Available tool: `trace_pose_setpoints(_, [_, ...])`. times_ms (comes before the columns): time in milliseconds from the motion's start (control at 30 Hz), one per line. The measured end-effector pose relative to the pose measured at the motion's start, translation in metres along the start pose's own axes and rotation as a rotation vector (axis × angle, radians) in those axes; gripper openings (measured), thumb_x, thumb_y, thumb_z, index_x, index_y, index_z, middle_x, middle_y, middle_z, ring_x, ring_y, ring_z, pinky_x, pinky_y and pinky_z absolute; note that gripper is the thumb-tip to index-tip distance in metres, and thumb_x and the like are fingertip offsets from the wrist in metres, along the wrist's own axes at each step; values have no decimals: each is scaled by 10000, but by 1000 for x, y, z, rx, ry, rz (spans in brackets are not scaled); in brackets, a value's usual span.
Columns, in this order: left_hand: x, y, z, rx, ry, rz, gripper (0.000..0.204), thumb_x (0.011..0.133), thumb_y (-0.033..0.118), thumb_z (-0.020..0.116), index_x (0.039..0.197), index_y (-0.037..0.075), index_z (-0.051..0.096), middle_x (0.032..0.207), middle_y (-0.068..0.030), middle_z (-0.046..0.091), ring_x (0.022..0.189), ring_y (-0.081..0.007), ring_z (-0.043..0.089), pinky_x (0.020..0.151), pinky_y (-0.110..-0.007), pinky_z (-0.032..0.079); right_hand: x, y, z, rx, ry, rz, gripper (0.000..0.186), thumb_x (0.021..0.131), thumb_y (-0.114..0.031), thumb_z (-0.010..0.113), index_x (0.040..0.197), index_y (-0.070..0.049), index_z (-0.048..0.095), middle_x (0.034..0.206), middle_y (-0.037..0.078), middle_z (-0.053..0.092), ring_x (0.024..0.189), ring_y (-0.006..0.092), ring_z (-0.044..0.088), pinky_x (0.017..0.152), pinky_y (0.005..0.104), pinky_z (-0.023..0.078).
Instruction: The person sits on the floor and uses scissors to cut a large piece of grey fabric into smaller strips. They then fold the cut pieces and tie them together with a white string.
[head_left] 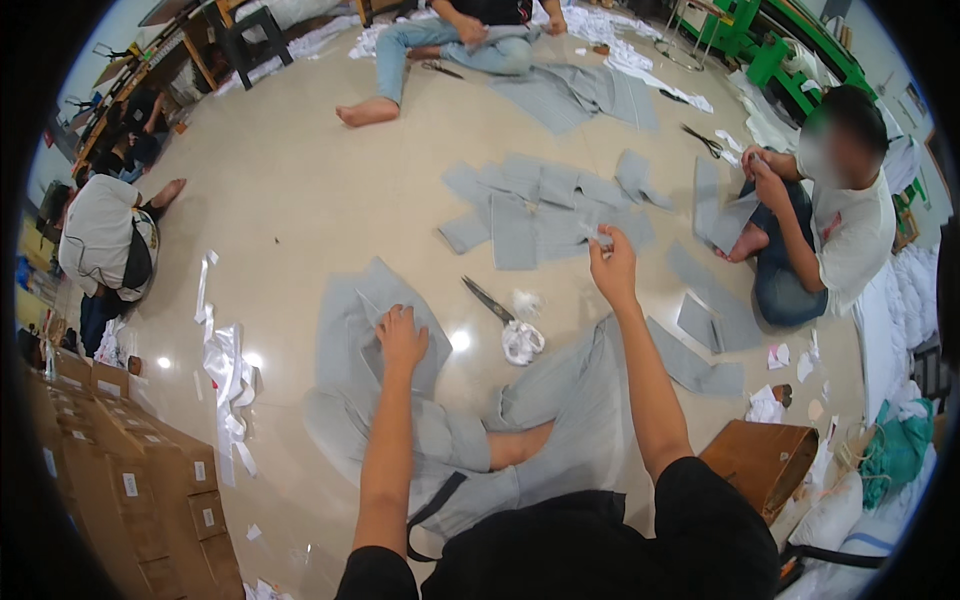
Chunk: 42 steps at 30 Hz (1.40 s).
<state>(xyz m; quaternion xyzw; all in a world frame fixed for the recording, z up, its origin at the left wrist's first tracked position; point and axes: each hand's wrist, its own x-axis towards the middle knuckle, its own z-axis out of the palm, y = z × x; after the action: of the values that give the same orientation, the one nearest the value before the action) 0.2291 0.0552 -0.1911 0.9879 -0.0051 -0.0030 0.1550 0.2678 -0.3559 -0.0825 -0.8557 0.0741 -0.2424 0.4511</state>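
Note:
I sit on the floor with grey cloth over my legs. My left hand [402,338] lies on a folded grey fabric piece [340,330], its fingers somewhat bent and apart. Raised toward the middle right, my right hand [613,268] pinches a small pale scrap [598,238] whose kind I cannot make out. Between the hands, large scissors [488,298] rest on the floor, their handles wrapped in white material [522,342]. Beyond them, several cut grey fabric pieces [514,232] lie spread and overlapping, close to my right hand.
A person in a white shirt [855,225] sits at right, holding cloth; another [470,45] sits at the far side. Cardboard boxes [150,480] stack up at left, near white fabric strips [228,370]. A brown box [760,455] stands by my right elbow. Other scissors [702,140] lie farther off.

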Motion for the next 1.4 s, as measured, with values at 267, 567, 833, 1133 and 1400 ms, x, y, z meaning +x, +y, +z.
trace_pose_setpoints(267, [-13, 31, 9, 16, -309, 22, 412, 799, 317, 789, 1072, 44, 644, 1107, -151, 663, 1067, -364, 643, 877, -502, 529, -64, 41, 8, -116, -324, 89, 222, 941, -168, 638, 1036, 20, 708, 907, 183, 737, 761, 285, 700, 726, 373, 548])
trace_pose_setpoints(567, [-10, 20, 18, -141, -394, -29, 389, 776, 305, 814, 1019, 35, 675, 993, -138, 718, 1034, -326, 669, 854, -436, 540, -97, 25, 114, -563, -957, -72, 254, 854, -189, 662, 895, 61, 684, 884, 270, 710, 839, 395, 709, 786, 452, 576])
trace_pose_setpoints(833, [-9, 14, 38, -241, -248, -27, 303, 828, 290, 768, 988, 42, 702, 974, -179, 716, 952, -348, 684, 832, -439, 547, -172, 29, 117, -451, -754, 85, 607, 749, -217, 837, 1164, 111, 540, 1080, 302, 635, 1098, 473, 615, 925, 485, 537])
trace_pose_setpoints(1133, [12, 20, 62, -720, -253, -117, 248, 958, 245, 660, 955, -1, 627, 777, -102, 675, 726, -246, 674, 695, -357, 539, -162, 19, 127, -612, -739, 50, 427, 758, -164, 772, 1075, 85, 630, 1087, 287, 672, 1029, 423, 662, 899, 463, 555])
trace_pose_setpoints(1400, [18, 44, 9, -1182, -258, -285, 210, 991, 209, 642, 974, 7, 586, 722, -27, 601, 627, -108, 568, 599, -274, 479, -162, 10, 88, 259, -1132, 712, 289, 914, -282, 681, 984, -2, 661, 967, 134, 715, 790, 238, 693, 723, 363, 584])
